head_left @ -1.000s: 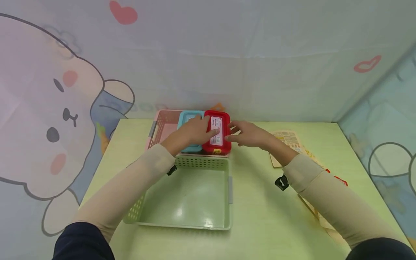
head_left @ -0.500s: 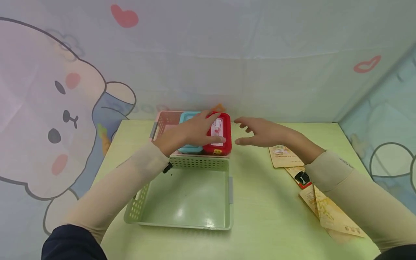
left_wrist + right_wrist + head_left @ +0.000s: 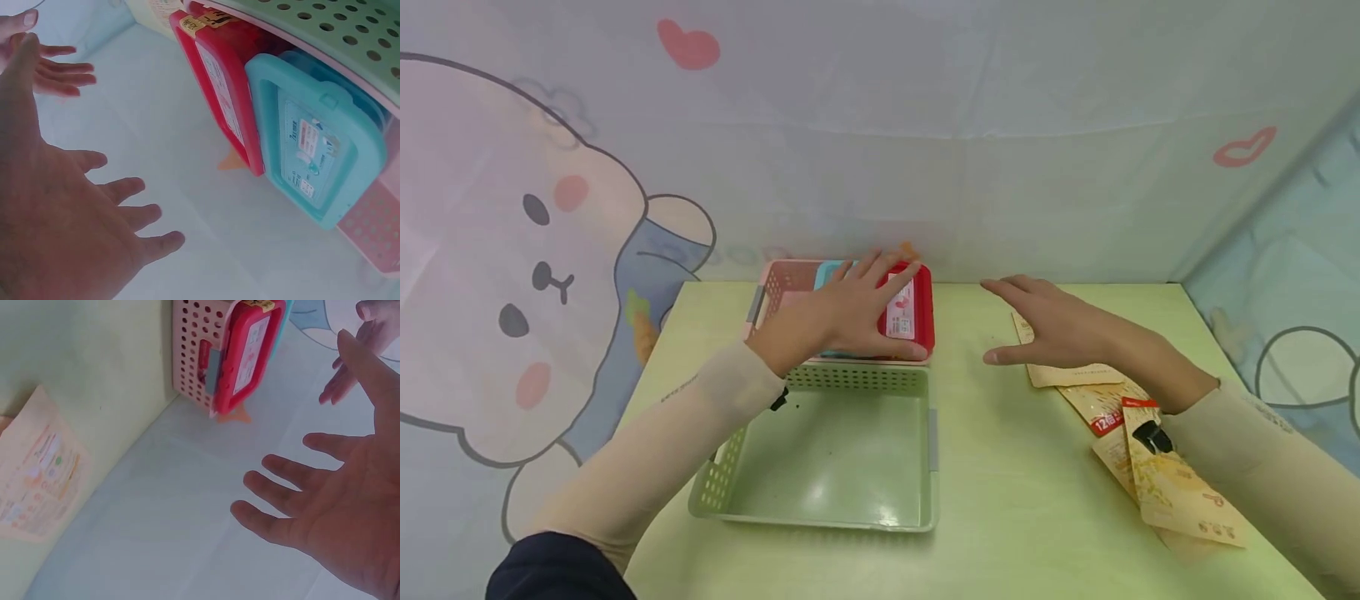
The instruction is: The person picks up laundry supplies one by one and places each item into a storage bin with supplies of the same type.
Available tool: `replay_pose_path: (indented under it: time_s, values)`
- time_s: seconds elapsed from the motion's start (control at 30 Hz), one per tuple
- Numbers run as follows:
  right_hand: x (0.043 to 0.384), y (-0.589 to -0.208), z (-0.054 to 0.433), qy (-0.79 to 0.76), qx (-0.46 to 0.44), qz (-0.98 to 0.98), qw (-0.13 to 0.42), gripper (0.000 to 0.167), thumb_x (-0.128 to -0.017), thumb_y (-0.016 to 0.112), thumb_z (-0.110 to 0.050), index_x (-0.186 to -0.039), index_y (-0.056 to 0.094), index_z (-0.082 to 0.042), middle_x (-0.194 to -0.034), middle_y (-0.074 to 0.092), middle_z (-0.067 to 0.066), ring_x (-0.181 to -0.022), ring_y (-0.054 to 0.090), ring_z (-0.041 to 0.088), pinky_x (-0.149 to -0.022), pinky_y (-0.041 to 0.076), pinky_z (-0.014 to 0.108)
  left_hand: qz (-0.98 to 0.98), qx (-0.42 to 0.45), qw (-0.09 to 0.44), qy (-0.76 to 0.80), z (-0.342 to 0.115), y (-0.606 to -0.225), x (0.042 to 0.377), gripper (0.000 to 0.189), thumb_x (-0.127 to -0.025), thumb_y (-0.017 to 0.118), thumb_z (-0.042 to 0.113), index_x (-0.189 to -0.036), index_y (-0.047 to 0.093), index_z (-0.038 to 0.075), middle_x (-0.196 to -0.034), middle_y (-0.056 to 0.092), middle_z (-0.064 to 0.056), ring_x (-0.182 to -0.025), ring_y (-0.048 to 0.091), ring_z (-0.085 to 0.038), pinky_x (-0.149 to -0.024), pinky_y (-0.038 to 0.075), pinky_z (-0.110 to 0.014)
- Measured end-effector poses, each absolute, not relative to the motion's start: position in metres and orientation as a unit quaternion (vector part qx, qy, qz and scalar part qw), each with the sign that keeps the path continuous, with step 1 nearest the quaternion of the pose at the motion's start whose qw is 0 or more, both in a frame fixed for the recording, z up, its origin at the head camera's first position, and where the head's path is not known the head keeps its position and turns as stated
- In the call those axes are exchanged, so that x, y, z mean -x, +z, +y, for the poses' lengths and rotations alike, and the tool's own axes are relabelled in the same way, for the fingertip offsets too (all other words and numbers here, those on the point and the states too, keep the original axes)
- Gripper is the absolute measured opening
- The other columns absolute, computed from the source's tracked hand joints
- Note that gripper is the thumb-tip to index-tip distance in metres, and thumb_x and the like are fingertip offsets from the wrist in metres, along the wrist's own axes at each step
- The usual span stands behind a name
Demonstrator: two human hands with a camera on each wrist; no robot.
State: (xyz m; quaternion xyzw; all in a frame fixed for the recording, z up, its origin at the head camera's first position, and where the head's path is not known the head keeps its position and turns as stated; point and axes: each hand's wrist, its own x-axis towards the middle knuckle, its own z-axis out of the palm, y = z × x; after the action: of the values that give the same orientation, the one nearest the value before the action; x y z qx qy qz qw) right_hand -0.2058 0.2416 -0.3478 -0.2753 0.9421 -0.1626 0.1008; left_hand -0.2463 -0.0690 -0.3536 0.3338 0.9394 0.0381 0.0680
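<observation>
My left hand [image 3: 853, 312] hovers over two lidded boxes, its fingers spread and straight. In the left wrist view it stands apart from them. The red box [image 3: 902, 310] has a white label, and the light blue box [image 3: 309, 147] stands beside it, partly hidden by the left hand in the head view. Both are in the pink perforated basket [image 3: 792, 273], toward its right side. My right hand [image 3: 1063, 325] is held in the air farther right, fingers extended and thumb apart, holding nothing. Behind and below it lie tan packets [image 3: 1176, 475].
A green perforated basket [image 3: 831, 454] stands on the table [image 3: 1000, 483] directly in front of the pink one. Several packets overlap along the right side. A printed cloth [image 3: 865, 150] hangs behind the table's back edge.
My right hand has moved away from the red box to the right, with its fingers spreading. The left hand has lifted and opened wider over the boxes. Both boxes stay in the pink basket.
</observation>
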Motion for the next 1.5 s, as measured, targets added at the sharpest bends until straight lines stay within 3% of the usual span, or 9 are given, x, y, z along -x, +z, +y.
replay_pose_path:
  time_s: [0.3, 0.53, 0.63, 0.83, 0.97, 1.5]
  values:
    - [0.192, -0.355, 0.267, -0.126, 0.282, 0.951, 0.004, 0.105, -0.090, 0.076, -0.065, -0.168, 0.029, -0.012, -0.168, 0.033, 0.020, -0.152, 0.031, 0.048, -0.114, 0.030, 0.074, 0.940, -0.341, 0.010, 0.009, -0.073, -0.365, 0.238, 0.119, -0.083, 0.044, 0.095, -0.171, -0.003, 0.031, -0.178, -0.011, 0.001, -0.163, -0.006, -0.030, -0.129, 0.008, -0.061]
    - [0.188, -0.372, 0.282, -0.123, 0.282, 0.951, -0.036, 0.106, -0.089, 0.078, -0.062, -0.168, 0.028, -0.012, -0.167, 0.032, 0.021, -0.152, 0.028, 0.049, -0.115, 0.024, 0.074, 0.943, -0.332, -0.008, 0.019, -0.068, -0.380, 0.236, 0.119, -0.083, 0.038, 0.098, -0.169, -0.011, 0.033, -0.177, -0.019, 0.001, -0.163, -0.015, -0.029, -0.128, 0.000, -0.062]
    - [0.185, -0.380, 0.290, -0.119, 0.279, 0.952, -0.049, 0.107, -0.088, 0.079, -0.062, -0.168, 0.028, -0.011, -0.166, 0.033, 0.022, -0.150, 0.030, 0.051, -0.114, 0.024, 0.074, 0.939, -0.340, -0.018, 0.041, -0.061, -0.390, 0.237, 0.118, -0.083, 0.036, 0.099, -0.169, -0.012, 0.034, -0.177, -0.016, 0.001, -0.162, -0.019, -0.026, -0.128, 0.002, -0.062]
    - [0.179, -0.396, 0.303, -0.123, 0.272, 0.952, -0.062, 0.109, -0.085, 0.082, -0.060, -0.168, 0.029, -0.012, -0.164, 0.037, 0.022, -0.147, 0.035, 0.052, -0.113, 0.027, 0.074, 0.924, -0.371, -0.066, 0.065, -0.041, -0.408, 0.238, 0.117, -0.083, 0.038, 0.097, -0.172, 0.000, 0.032, -0.179, 0.005, 0.000, -0.164, -0.006, -0.026, -0.129, 0.013, -0.059]
    - [0.176, -0.405, 0.309, -0.127, 0.267, 0.952, -0.071, 0.110, -0.084, 0.084, -0.059, -0.168, 0.029, -0.013, -0.162, 0.039, 0.021, -0.145, 0.037, 0.051, -0.111, 0.028, 0.074, 0.919, -0.377, -0.071, 0.084, -0.025, -0.414, 0.234, 0.115, -0.083, 0.045, 0.095, -0.172, 0.003, 0.034, -0.178, 0.007, 0.000, -0.164, 0.001, -0.025, -0.129, 0.015, -0.059]
    - [0.171, -0.434, 0.327, -0.158, 0.257, 0.945, -0.124, 0.111, -0.079, 0.090, -0.053, -0.167, 0.032, -0.017, -0.158, 0.043, 0.021, -0.140, 0.040, 0.050, -0.104, 0.032, 0.075, 0.916, -0.381, -0.013, 0.127, 0.030, -0.431, 0.208, 0.115, -0.083, 0.048, 0.094, -0.169, -0.005, 0.041, -0.177, 0.011, 0.003, -0.164, 0.003, -0.025, -0.129, 0.018, -0.054]
